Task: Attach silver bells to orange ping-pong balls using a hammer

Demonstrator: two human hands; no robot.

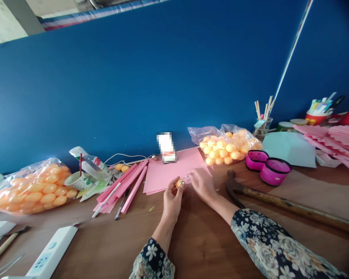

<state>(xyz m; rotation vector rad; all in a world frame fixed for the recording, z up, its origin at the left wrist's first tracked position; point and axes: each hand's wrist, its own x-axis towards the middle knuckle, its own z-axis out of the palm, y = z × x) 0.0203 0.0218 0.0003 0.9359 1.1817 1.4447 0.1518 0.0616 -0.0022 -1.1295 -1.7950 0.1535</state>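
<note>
My left hand (172, 199) is closed around a small orange ball (178, 183), with a shiny silvery spot beside the thumb. Close by on the right, my right hand (203, 184) has its fingers pinched together over the pink paper sheets (157, 176). Tiny shiny bits (187, 178) show at its fingertips, too small to name. Both hands are above the near part of the paper, a short gap apart. Behind them a phone (166, 147), its screen blurred out, stands upright at the back of the paper.
Bags of orange balls lie left (40, 192) and right (221, 147). Pink paper strips (125, 184) and a pen (122, 203) lie left of the sheets. A hammer (267, 198), magenta rings (275, 170) and a power strip (50, 252) rest on the wooden table (203, 248) before a blue wall.
</note>
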